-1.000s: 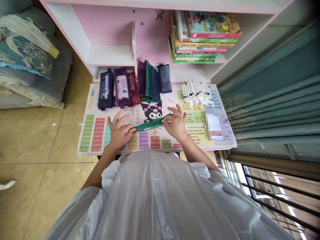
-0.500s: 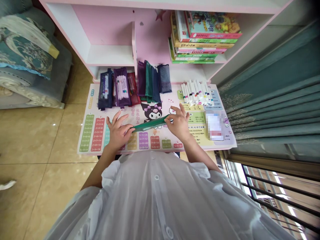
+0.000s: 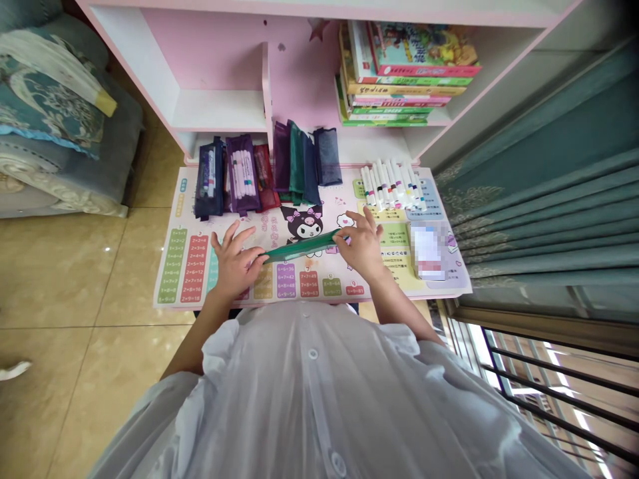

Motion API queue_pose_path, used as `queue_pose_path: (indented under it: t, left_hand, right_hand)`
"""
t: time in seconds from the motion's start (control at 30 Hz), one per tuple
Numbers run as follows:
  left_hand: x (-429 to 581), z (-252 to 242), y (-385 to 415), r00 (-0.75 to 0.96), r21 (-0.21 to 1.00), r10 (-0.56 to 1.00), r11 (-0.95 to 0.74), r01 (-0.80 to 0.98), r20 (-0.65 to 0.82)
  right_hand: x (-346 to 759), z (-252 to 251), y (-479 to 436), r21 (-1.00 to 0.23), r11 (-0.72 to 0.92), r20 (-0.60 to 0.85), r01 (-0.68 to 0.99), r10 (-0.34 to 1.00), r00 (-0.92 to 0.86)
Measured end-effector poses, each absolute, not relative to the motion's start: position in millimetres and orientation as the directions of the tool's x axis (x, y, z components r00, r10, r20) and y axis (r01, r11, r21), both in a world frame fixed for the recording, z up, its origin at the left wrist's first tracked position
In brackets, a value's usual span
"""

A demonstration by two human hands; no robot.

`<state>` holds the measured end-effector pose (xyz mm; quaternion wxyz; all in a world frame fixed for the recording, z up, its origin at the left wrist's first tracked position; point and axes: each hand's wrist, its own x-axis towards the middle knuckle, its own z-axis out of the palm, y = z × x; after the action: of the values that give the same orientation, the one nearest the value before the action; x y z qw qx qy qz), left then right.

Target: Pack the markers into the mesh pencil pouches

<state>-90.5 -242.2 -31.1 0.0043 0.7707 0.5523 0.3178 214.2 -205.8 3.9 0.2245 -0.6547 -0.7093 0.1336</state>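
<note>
A flat green mesh pencil case (image 3: 302,247) lies lengthwise across the printed desk mat (image 3: 190,266). My left hand (image 3: 234,264) grips its left end, with the fingers spread above it. My right hand (image 3: 362,247) pinches its right end, and the fingers hide that end. A cartoon character print (image 3: 302,224) sits just beyond the case. The case's contents, if any, are too small to tell.
Several filled pencil cases (image 3: 243,174) stand along the mat's far edge, beside loose markers (image 3: 392,185). A blurred card (image 3: 428,251) lies at right. Books (image 3: 409,73) fill the pink shelf (image 3: 214,110) above. A sofa (image 3: 60,126) and curtain (image 3: 539,226) flank the desk.
My right hand has moved slightly to the right, and the green case's right end has moved with it. My left hand has stayed nearly in place.
</note>
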Motion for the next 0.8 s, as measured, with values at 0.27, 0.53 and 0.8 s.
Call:
queue_pose_path:
  t: [0.27,0.53,0.8]
  left_hand:
    - [-90.3,-25.2,-243.7,0.179,0.378,0.886,-0.355,0.855,0.428]
    - [-91.5,-23.9,-244.4,0.183,0.376,0.882,-0.362,0.853,0.435]
    - [-92.1,-25.7,-243.4,0.178,0.383,0.881,-0.362,0.85,0.438]
  right_hand:
    - [224.5,0.5,-204.8,-0.5,0.096,0.157,0.861,0.987,-0.019]
    - [226.6,1.2,-205.0,-0.498,0.082,0.164,0.863,0.986,0.002]
    - [228.1,5.4,-206.6,-0.485,0.065,0.168,0.872,0.986,0.02]
